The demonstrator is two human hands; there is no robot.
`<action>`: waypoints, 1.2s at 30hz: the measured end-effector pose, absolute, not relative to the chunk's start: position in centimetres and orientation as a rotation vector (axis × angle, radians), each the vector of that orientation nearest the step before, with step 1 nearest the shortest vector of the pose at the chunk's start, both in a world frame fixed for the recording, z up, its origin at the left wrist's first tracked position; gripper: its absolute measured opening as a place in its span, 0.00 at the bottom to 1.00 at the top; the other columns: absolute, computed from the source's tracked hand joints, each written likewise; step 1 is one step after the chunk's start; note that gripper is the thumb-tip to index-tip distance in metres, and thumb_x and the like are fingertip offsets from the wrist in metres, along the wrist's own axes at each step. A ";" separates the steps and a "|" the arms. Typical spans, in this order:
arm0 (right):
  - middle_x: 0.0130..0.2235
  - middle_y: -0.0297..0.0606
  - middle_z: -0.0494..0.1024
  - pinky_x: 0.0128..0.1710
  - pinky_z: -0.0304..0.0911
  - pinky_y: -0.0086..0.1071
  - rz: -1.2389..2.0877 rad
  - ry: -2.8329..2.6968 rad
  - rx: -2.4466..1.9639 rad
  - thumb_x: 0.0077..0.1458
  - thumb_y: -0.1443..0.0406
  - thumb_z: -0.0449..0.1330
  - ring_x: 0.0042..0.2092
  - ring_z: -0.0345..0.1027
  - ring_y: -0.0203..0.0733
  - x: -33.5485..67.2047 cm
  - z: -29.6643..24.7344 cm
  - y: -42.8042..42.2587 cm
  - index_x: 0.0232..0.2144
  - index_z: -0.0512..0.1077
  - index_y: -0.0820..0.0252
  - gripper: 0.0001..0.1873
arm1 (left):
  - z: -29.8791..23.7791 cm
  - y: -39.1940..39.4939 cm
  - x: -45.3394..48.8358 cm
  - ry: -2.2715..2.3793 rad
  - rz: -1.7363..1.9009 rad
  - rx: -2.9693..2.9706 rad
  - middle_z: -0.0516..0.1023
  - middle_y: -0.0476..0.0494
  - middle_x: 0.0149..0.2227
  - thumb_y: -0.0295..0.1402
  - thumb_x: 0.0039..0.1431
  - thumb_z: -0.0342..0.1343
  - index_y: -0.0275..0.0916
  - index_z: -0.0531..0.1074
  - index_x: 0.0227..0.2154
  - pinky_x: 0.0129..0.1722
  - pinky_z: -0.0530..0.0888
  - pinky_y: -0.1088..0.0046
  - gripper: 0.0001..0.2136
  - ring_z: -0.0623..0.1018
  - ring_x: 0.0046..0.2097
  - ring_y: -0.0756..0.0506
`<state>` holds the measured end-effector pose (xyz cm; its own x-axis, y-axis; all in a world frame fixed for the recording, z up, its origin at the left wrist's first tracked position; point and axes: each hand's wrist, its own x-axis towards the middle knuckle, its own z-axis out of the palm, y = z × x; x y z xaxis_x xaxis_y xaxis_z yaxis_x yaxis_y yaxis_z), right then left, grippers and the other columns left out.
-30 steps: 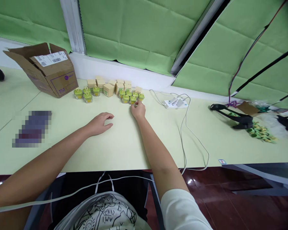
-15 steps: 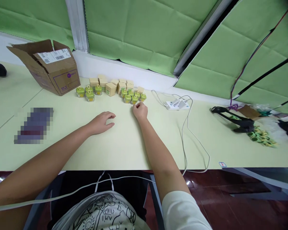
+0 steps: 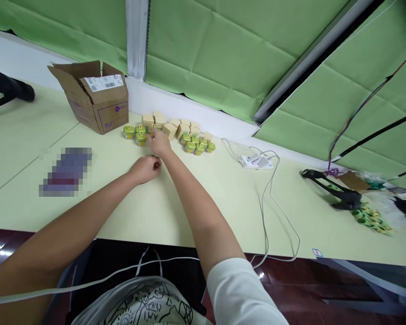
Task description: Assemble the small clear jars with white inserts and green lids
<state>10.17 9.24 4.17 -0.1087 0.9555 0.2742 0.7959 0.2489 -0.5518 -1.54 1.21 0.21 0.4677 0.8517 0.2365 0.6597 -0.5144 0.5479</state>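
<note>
My right hand [image 3: 159,143] reaches over to the left group of small clear containers with green lids and yellow loops. Its fingers are closed at the rightmost green-lidded container [image 3: 152,128], which they partly cover. Beside it stand other green-lidded containers [image 3: 141,138]. Just below, my left hand [image 3: 145,169] rests near the table with its fingers curled into a loose fist, and nothing shows in it. Farther right is a second cluster of green-lidded containers [image 3: 199,148]. Behind both groups sit several small beige boxes [image 3: 169,131].
An open cardboard box [image 3: 111,115] stands at the back left. A blurred-out dark flat item [image 3: 67,169] lies on the table [image 3: 219,212]. To the right are a white power strip [image 3: 256,162] with cables, a black clamp-like stand [image 3: 334,189] and a pile of green pieces [image 3: 370,219].
My right hand has moved left from the right cluster to the left group of containers. My left hand has curled its fingers shut. The view has shifted a little.
</note>
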 end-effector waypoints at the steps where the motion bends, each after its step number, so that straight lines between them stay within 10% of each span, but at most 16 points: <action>1: 0.51 0.48 0.83 0.65 0.66 0.46 0.394 -1.925 -1.590 0.71 0.63 0.58 0.56 0.74 0.49 9.3 4.2 10.3 0.59 0.74 0.65 0.19 | 0.2 1.5 -1.8 1.289 0.693 2.334 0.83 0.39 0.38 0.36 0.58 0.53 0.42 0.74 0.32 0.40 0.75 0.60 0.06 0.81 0.40 0.37; 12: 0.42 0.38 0.82 0.61 0.69 0.42 0.587 -1.660 -1.423 0.67 0.63 0.59 0.46 0.76 0.44 12.1 2.9 8.1 0.36 0.76 0.56 0.07 | 1.3 2.1 -2.4 1.596 0.898 2.184 0.80 0.41 0.32 0.38 0.56 0.58 0.44 0.71 0.26 0.40 0.76 0.59 0.06 0.81 0.39 0.36; 19: 0.40 0.35 0.83 0.50 0.72 0.37 0.695 -1.482 -1.433 0.63 0.59 0.60 0.41 0.77 0.42 16.9 1.7 -0.4 0.35 0.75 0.55 0.08 | 1.2 0.9 -1.4 1.137 0.964 2.219 0.78 0.36 0.56 0.49 0.54 0.64 0.42 0.70 0.54 0.54 0.77 0.56 0.27 0.78 0.54 0.35; 36: 0.43 0.35 0.83 0.55 0.75 0.36 0.804 -0.944 -1.125 0.64 0.60 0.61 0.45 0.77 0.39 17.6 0.8 -2.7 0.37 0.74 0.55 0.06 | 1.9 0.1 -1.3 1.140 0.916 2.211 0.83 0.41 0.53 0.47 0.53 0.67 0.43 0.73 0.57 0.55 0.77 0.60 0.29 0.81 0.52 0.38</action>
